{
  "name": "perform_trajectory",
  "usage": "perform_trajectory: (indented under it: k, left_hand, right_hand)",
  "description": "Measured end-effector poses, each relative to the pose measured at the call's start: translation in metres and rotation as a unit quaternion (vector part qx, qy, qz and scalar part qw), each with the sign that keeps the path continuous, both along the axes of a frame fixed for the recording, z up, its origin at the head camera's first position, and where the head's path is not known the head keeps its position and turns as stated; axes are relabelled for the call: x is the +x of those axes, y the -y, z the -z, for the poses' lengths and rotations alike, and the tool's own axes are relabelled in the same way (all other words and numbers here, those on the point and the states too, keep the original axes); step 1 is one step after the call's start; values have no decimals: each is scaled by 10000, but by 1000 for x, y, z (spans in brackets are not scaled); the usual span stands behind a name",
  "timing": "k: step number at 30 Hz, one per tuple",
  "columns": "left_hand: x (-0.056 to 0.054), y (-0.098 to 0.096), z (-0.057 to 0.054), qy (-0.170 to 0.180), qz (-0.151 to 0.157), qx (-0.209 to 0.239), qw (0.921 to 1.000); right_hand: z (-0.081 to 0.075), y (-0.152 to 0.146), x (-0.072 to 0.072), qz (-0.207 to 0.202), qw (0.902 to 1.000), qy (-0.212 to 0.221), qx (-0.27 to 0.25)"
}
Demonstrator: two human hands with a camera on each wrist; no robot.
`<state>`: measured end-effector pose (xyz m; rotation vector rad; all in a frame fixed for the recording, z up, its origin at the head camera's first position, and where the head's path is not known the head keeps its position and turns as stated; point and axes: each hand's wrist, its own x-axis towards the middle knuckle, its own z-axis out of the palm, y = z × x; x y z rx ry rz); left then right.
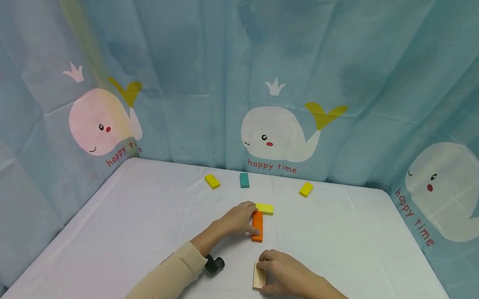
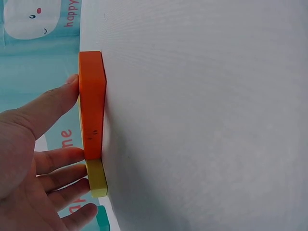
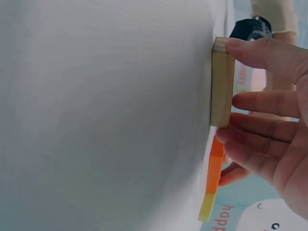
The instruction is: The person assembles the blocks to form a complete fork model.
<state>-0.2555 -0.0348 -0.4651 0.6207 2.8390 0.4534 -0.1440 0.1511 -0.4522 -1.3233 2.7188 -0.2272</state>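
Note:
An orange block lies lengthwise on the white table, its far end against a yellow block set crosswise. My left hand holds the orange block, thumb near its near end and fingertips by its far end. In the left wrist view, the thumb and a fingertip touch the edge of the orange block. Nearer to me, my right hand grips a plain wooden block between thumb and fingers at its two ends. The right wrist view shows this wooden block resting on the cloth.
Toward the back edge lie a yellow block, a teal block and another yellow block. A blue curtain with whale prints hangs behind and on both sides. A black device is at the left wrist.

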Motion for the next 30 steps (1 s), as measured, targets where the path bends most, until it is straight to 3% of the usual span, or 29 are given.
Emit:
perform_trajectory:
  k: [30]
  left_hand:
    - [0, 1, -1, -122, 107, 6, 9999]
  right_hand:
    - [0, 6, -25, 207, 9997, -131, -22]
